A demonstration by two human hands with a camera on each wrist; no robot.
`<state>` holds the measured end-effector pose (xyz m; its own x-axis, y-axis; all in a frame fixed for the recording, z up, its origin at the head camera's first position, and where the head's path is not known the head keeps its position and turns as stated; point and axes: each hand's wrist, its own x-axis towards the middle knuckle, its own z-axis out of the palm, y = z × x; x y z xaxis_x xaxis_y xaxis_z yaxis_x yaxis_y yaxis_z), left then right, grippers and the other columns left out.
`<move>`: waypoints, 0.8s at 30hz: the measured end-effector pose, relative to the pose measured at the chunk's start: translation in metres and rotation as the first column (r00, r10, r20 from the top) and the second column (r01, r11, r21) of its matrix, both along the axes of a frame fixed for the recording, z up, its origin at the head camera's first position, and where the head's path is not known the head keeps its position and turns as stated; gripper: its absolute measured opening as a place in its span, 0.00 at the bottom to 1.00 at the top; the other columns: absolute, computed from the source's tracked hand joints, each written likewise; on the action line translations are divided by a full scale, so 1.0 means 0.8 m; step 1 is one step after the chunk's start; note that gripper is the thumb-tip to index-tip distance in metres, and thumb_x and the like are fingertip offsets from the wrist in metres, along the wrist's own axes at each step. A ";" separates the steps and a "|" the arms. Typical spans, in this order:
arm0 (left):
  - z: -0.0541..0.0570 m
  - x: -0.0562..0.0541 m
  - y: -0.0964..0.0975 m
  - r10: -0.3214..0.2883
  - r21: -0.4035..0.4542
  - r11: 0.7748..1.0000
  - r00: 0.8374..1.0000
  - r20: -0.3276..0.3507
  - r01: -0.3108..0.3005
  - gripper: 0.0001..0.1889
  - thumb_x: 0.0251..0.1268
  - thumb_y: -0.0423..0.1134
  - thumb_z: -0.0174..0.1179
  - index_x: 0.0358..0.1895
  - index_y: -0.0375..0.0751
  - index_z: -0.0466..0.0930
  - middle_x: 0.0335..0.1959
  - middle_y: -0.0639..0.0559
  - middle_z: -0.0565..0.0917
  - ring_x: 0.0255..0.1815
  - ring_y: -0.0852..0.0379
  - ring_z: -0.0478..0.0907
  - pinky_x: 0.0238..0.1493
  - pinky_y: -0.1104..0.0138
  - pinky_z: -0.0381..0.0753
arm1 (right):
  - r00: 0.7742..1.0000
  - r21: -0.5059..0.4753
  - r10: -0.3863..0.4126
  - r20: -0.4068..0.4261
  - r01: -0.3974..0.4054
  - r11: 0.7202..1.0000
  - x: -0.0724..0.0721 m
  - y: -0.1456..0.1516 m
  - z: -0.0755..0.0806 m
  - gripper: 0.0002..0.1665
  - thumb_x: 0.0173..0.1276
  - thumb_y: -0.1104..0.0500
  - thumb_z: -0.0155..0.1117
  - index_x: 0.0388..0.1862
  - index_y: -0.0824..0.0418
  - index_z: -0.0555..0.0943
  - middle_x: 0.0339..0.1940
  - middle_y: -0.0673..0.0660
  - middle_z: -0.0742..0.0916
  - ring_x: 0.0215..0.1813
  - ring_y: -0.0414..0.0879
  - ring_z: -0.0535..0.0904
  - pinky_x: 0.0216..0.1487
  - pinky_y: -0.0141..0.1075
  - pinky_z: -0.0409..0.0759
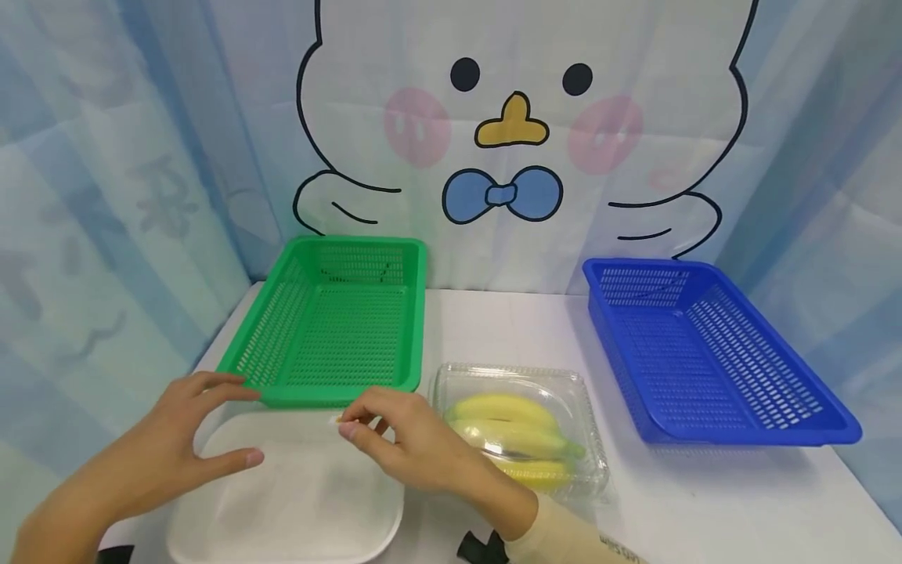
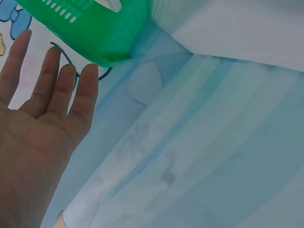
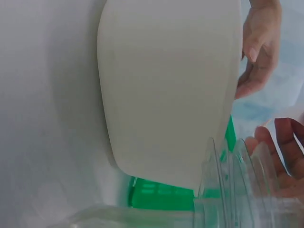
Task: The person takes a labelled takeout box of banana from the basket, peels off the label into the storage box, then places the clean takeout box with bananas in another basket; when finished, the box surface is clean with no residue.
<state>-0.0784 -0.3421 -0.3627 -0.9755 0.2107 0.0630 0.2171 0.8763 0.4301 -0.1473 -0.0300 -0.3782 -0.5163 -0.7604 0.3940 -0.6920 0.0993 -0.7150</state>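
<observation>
Cartoon-bird curtain (image 1: 507,254) hangs behind our white table (image 1: 493,329). Nr the table's near-left corner we've got a white tray (image 1: 303,501); over its far edge, toward its far-right corner, our R hand (image 1: 416,435) pinches a small white bit (image 1: 334,421) btwn thumb & fingers. Bit's at the fingertips, tray just below; we can't tell if those two touch. Our L hand (image 1: 186,439) is spread wide, thumb well off the fingers, holding nothing; it's by the tray's far-left corner, fingertips right at the near rim of the green basket (image 1: 416,321), contact unclear. That basket sits toward the table's far-left corner, just past the tray. R of the tray, mid-table, we see a clear box (image 1: 517,372) w/ bananas (image 1: 507,436) in it, R wrist crossing its near-left corner. Blue basket (image 1: 761,433) stands nr the table's right edge, well apart from both hands.
</observation>
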 end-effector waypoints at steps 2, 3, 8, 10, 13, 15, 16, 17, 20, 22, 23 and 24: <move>-0.001 0.003 -0.003 0.014 -0.002 1.000 1.000 0.014 -0.014 0.33 0.58 0.58 0.74 0.64 0.49 0.78 0.66 0.41 0.71 0.64 0.35 0.65 0.50 0.32 0.74 | 1.000 0.021 -0.002 -0.008 0.002 1.000 0.003 -0.003 -0.001 0.09 0.80 0.58 0.58 0.51 0.60 0.83 0.45 0.51 0.89 0.48 0.32 0.82 0.47 0.21 0.80; -0.002 0.004 -0.005 0.020 -0.004 1.000 1.000 0.019 -0.020 0.33 0.58 0.58 0.74 0.64 0.49 0.78 0.66 0.42 0.71 0.63 0.35 0.65 0.49 0.32 0.74 | 1.000 0.035 -0.002 -0.013 0.003 0.999 0.004 -0.005 -0.001 0.10 0.80 0.58 0.58 0.51 0.60 0.83 0.45 0.51 0.89 0.49 0.32 0.82 0.47 0.21 0.79; -0.003 0.010 -0.009 0.043 -0.014 0.999 0.998 0.052 -0.042 0.35 0.57 0.61 0.74 0.64 0.48 0.78 0.67 0.41 0.69 0.64 0.35 0.65 0.50 0.32 0.74 | 1.000 0.088 -0.009 -0.027 0.012 0.996 0.013 -0.013 -0.002 0.09 0.80 0.55 0.59 0.51 0.56 0.83 0.48 0.48 0.88 0.51 0.30 0.81 0.49 0.23 0.80; -0.004 0.011 -0.010 0.047 -0.017 0.999 0.997 0.059 -0.046 0.35 0.57 0.61 0.74 0.65 0.48 0.77 0.68 0.40 0.68 0.65 0.33 0.64 0.49 0.32 0.74 | 0.999 0.108 -0.017 -0.030 0.020 0.994 0.017 -0.017 -0.005 0.10 0.80 0.53 0.59 0.51 0.55 0.82 0.49 0.46 0.87 0.53 0.30 0.81 0.50 0.24 0.79; -0.006 0.015 -0.012 0.063 -0.020 0.998 0.995 0.073 -0.062 0.36 0.57 0.61 0.73 0.66 0.48 0.76 0.69 0.38 0.65 0.65 0.31 0.63 0.49 0.31 0.74 | 0.998 0.141 -0.031 -0.061 0.039 0.989 0.022 -0.022 -0.011 0.10 0.80 0.49 0.59 0.51 0.51 0.81 0.49 0.43 0.86 0.54 0.30 0.79 0.55 0.24 0.77; -0.007 0.018 -0.015 0.073 -0.023 0.997 0.995 0.074 -0.072 0.37 0.57 0.61 0.74 0.66 0.47 0.76 0.69 0.36 0.64 0.65 0.31 0.64 0.48 0.31 0.75 | 0.995 0.164 -0.037 -0.093 0.052 0.985 0.025 -0.025 -0.015 0.11 0.80 0.47 0.58 0.51 0.50 0.81 0.49 0.41 0.84 0.55 0.31 0.78 0.58 0.25 0.75; -0.008 0.019 -0.016 0.078 -0.019 0.997 0.994 0.071 -0.076 0.37 0.57 0.60 0.74 0.66 0.47 0.76 0.68 0.36 0.64 0.64 0.31 0.64 0.47 0.31 0.75 | 0.993 0.174 -0.040 -0.113 0.060 0.983 0.026 -0.026 -0.016 0.12 0.80 0.45 0.58 0.51 0.49 0.81 0.49 0.41 0.83 0.55 0.31 0.77 0.59 0.25 0.74; -0.010 0.021 -0.017 0.082 -0.015 0.997 0.995 0.065 -0.081 0.36 0.57 0.60 0.74 0.66 0.47 0.76 0.67 0.36 0.65 0.63 0.32 0.65 0.47 0.32 0.75 | 0.990 0.187 -0.044 -0.132 0.068 0.980 0.027 -0.027 -0.018 0.12 0.80 0.44 0.58 0.51 0.48 0.81 0.49 0.41 0.82 0.55 0.32 0.77 0.60 0.26 0.73; -0.014 0.025 -0.021 0.092 -0.009 0.996 0.994 0.062 -0.092 0.35 0.57 0.59 0.75 0.65 0.46 0.77 0.64 0.37 0.67 0.60 0.35 0.68 0.46 0.34 0.77 | 0.987 0.215 -0.049 -0.156 0.082 0.973 0.028 -0.030 -0.021 0.14 0.79 0.42 0.58 0.53 0.47 0.80 0.50 0.41 0.81 0.57 0.34 0.76 0.62 0.27 0.72; -0.017 0.027 -0.022 0.092 -0.001 0.996 0.994 0.067 -0.092 0.34 0.57 0.58 0.75 0.64 0.47 0.77 0.62 0.39 0.69 0.59 0.37 0.70 0.45 0.35 0.78 | 0.986 0.228 -0.050 -0.162 0.086 0.970 0.028 -0.032 -0.023 0.16 0.79 0.41 0.58 0.55 0.47 0.79 0.52 0.41 0.81 0.59 0.35 0.77 0.63 0.27 0.72; -0.019 0.027 -0.023 0.089 0.003 0.996 0.993 0.072 -0.089 0.34 0.57 0.58 0.75 0.63 0.47 0.78 0.62 0.39 0.70 0.58 0.37 0.71 0.45 0.36 0.78 | 0.985 0.233 -0.050 -0.162 0.087 0.969 0.028 -0.034 -0.024 0.17 0.78 0.41 0.58 0.56 0.47 0.79 0.53 0.41 0.81 0.59 0.36 0.77 0.63 0.27 0.72; -0.021 0.028 -0.024 0.085 0.007 0.996 0.993 0.080 -0.085 0.33 0.57 0.58 0.75 0.63 0.48 0.77 0.62 0.40 0.71 0.58 0.37 0.72 0.46 0.36 0.79 | 0.986 0.236 -0.049 -0.162 0.087 0.968 0.028 -0.035 -0.024 0.17 0.78 0.40 0.58 0.56 0.47 0.79 0.53 0.41 0.81 0.60 0.35 0.77 0.63 0.27 0.72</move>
